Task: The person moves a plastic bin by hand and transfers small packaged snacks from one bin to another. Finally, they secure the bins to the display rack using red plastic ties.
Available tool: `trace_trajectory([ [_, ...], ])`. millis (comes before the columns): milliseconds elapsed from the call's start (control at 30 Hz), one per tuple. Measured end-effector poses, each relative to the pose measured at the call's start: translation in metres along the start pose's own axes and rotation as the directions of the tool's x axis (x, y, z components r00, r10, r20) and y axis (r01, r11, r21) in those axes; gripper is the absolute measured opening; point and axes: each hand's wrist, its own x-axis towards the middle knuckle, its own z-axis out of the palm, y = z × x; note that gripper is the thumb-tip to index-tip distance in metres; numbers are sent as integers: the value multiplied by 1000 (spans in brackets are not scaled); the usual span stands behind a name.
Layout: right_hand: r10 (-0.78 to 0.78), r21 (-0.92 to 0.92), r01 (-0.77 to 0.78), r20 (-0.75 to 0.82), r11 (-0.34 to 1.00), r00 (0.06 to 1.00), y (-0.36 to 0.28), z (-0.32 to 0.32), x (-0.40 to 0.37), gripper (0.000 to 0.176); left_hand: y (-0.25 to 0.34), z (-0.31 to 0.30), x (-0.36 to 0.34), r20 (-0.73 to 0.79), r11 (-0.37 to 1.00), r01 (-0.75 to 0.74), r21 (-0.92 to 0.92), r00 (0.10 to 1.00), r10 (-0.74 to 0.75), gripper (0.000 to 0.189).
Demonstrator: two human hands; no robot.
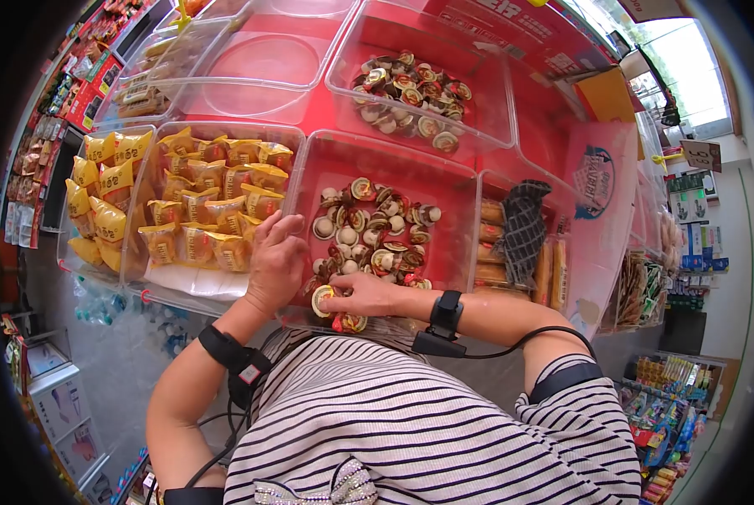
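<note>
My left hand [277,257] is at the near left wall of a clear bin [457,189], its fingers apart and nothing seen in them. My right hand [364,295] reaches into the same bin at its near left corner, thumb and fingers closed on a small round snack cup [323,300] with a gold and white lid. More such cups [391,227] lie in a loose heap beyond my right hand, some lid up, some showing their pale bases. To the left, a bin of yellow-wrapped snacks [200,206] stands in rows beside my left hand.
Behind is another clear bin [499,101] with similar cups. At right, a narrow bin holds long packets and a dark checked cloth [524,231]. More yellow packets [99,206] fill a bin at far left. A pink-and-white box panel [596,185] stands at right.
</note>
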Motion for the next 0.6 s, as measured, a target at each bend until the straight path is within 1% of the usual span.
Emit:
trace_trajectory([
  [33,7,-79,-8,-21,997,1000,0,2,-4,59,0,0,0,-7,1000,-3,3,1000,3,14],
  [133,-135,-197,122,-53,973,989,-3,10,-8,58,-1,0,0,-8,1000,-15,15,1000,16,13],
  [167,-47,-201,46,-1,979,999,-6,8,-5,56,-1,0,0,-7,1000,-12,22,1000,12,13],
  [267,-127,-114,128,13,985,992,-4,12,3,55,1,1,0,-4,999,-10,34,1000,10,12],
  [367,-270,-76,270,22,960,963,-2,15,9,53,1,0,1,-5,999,-17,35,1000,17,12],
  [467,-259,-47,258,-15,965,966,7,10,15,54,1,0,1,0,999,-27,39,1000,28,12],
  [500,-101,63,100,17,993,995,6,5,18,55,1,0,1,1,999,-26,39,1000,25,12],
  [533,89,218,-87,3,972,996,6,0,17,44,1,0,1,4,999,-24,38,1000,24,12],
  [567,185,416,-215,111,884,976,7,-11,16,38,1,0,1,4,999,-23,34,1000,23,11],
  [600,252,577,-343,235,741,939,6,-25,12,33,1,0,1,3,999,-22,31,1000,22,11],
])
